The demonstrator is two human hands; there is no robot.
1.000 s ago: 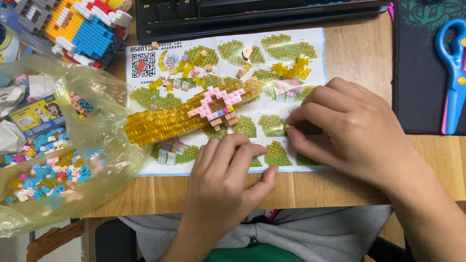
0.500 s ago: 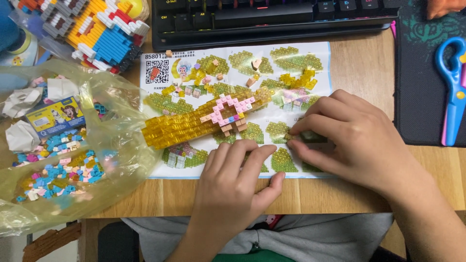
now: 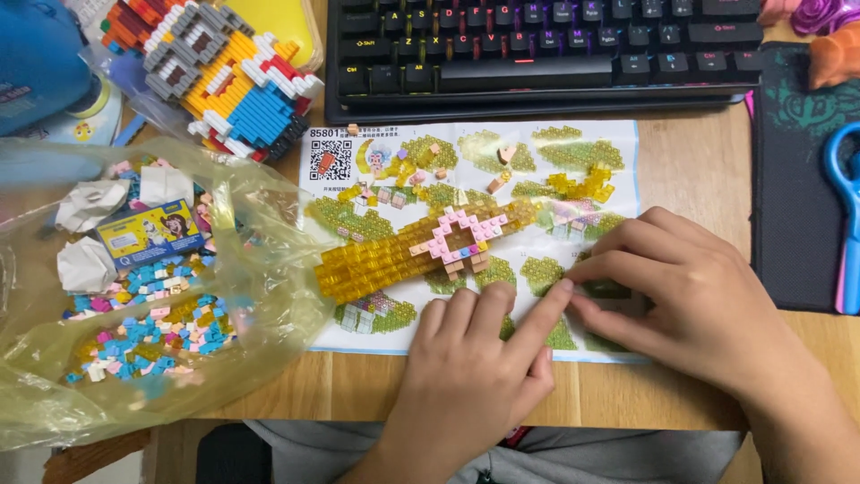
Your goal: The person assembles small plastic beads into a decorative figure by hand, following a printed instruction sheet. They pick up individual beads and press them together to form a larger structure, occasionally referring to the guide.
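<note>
A long build of clear yellow bricks (image 3: 394, 255) with a pink brick shape on top lies across a printed instruction sheet (image 3: 618, 148). My left hand (image 3: 475, 376) rests on the sheet's lower edge, index finger stretched toward the right hand. My right hand (image 3: 690, 296) lies over the sheet's right side, fingertips pinched together next to that finger. Something small may sit between the fingertips; I cannot make it out. A small yellow brick cluster (image 3: 582, 185) and loose pink bricks (image 3: 502, 157) lie farther up the sheet.
A clear plastic bag (image 3: 269, 269) at the left holds several loose blue, pink and yellow bricks, a small card and crumpled paper. A finished colourful brick figure (image 3: 228, 76) stands at the back left. A black keyboard (image 3: 546, 54) is behind; blue scissors (image 3: 847, 206) lie on a dark mat.
The view has shifted so everything sits lower and further right. My left index finger has stretched out toward the right hand's fingertips. The yellow build stays where it was on the sheet.
</note>
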